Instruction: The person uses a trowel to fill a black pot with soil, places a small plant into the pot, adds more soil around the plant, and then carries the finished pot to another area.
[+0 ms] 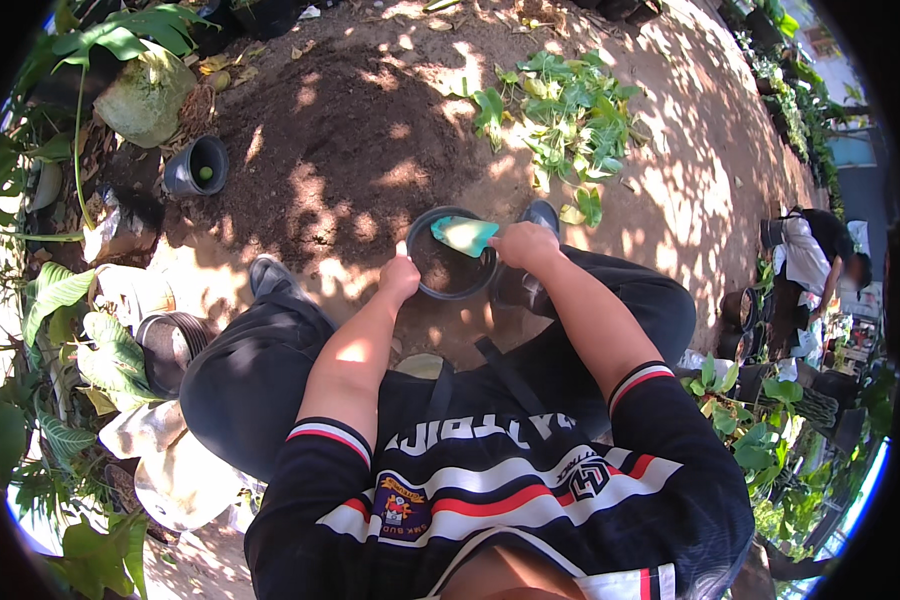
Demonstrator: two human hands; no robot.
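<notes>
Between my feet stands a round black plant pot (454,292) with dark soil (450,268) inside. My left hand (400,276) grips the pot's left rim, fingers closed around it. In my right hand (525,246) is a green garden trowel (464,235), its handle hidden in my fist. The trowel's blade reaches over the pot's opening at the far right side, and sunlight falls on it. Whether the blade touches the soil I cannot tell.
Beyond the pot spreads a heap of dark soil (340,140). Leafy cuttings (575,115) lie to its right. On the left are a tipped grey pot (196,166), a large rock (146,97) and stacked pots (167,350). Another person (815,255) bends over at the far right.
</notes>
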